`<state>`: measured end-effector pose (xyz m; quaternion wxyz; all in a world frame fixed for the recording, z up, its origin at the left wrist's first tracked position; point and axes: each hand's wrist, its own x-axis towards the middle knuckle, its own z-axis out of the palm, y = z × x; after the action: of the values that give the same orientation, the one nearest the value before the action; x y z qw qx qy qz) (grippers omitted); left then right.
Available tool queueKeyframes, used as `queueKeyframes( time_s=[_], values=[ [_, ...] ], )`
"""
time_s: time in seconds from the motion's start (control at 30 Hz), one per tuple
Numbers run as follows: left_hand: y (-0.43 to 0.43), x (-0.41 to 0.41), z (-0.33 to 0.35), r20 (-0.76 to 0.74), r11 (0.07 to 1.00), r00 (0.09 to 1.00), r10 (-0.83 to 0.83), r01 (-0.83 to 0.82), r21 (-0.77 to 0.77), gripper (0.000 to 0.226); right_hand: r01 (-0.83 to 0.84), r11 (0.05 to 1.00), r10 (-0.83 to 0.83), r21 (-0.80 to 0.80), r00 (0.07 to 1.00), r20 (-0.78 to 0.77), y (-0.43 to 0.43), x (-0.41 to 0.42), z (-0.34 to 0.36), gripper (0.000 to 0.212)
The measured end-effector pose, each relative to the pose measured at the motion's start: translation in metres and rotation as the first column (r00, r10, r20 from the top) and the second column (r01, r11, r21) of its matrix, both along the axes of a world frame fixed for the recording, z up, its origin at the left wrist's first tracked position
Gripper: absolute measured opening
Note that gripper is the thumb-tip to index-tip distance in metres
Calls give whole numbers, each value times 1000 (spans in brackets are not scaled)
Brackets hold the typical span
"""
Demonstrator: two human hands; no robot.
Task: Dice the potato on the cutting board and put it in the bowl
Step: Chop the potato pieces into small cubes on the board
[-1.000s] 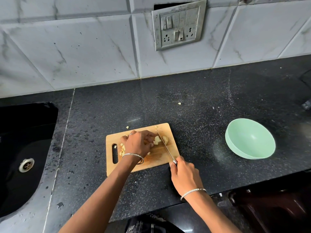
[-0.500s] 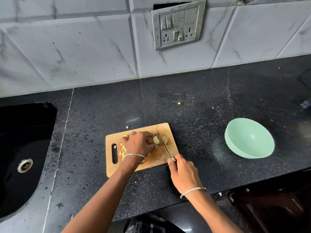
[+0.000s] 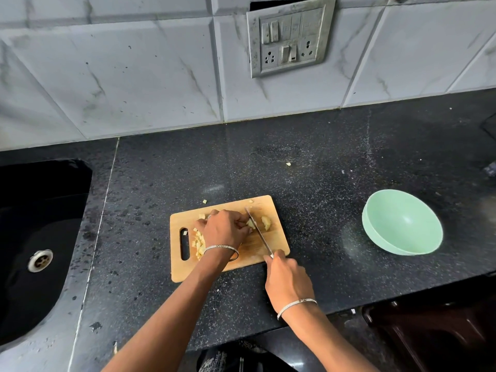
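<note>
A wooden cutting board point(image 3: 276, 245) lies on the black counter. My left hand point(image 3: 225, 229) curls over a piece of potato point(image 3: 251, 224) near the board's middle, holding it down. My right hand point(image 3: 287, 280) grips the handle of a knife point(image 3: 259, 232), whose blade runs diagonally across the board just right of my left fingers. One potato chunk point(image 3: 265, 222) lies right of the blade. Small diced pieces point(image 3: 198, 242) are heaped on the board's left side, next to the handle slot. A pale green bowl point(image 3: 375, 224) with nothing visible in it stands to the right.
A black sink point(image 3: 40, 237) with a metal drain opens at the left. Stray potato bits point(image 3: 288, 164) lie on the counter behind the board. The tiled wall carries a switch plate point(image 3: 290, 36). The counter's front edge runs just under my right wrist.
The knife blade has shifted a little left, closer to my left fingers, leaving one chunk on its right. My left hand stays on the potato.
</note>
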<state>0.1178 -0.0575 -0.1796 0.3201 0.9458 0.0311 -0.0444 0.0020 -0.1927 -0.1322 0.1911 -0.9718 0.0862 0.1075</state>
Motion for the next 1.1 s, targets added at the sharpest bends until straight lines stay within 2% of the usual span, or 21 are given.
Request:
queueKeyframes(
  time_s=[0.2,0.43,0.7,0.93,1.1],
  values=[
    [0,0,3,-18,1000,1000,18,-18,1,19,19,998,-23,-64,997,-68,11,12,-6,16],
    [0,0,6,-60,993,998,18,-25,-115,16,16,1000,-17,-9,992,-126,-9,-20,10,38],
    [1,-3,8,-7,1000,1000,8,-8,-25,27,24,999,-22,41,999,-36,-14,-14,20,39],
    [0,-5,16,9,1000,1000,7,-7,16,16,0,998,1,58,1000,-28,-4,-8,11,36],
    [0,-4,16,-15,1000,1000,8,-8,-8,16,-7,1000,7,-2,1000,-18,-1,-7,8,35]
  ],
)
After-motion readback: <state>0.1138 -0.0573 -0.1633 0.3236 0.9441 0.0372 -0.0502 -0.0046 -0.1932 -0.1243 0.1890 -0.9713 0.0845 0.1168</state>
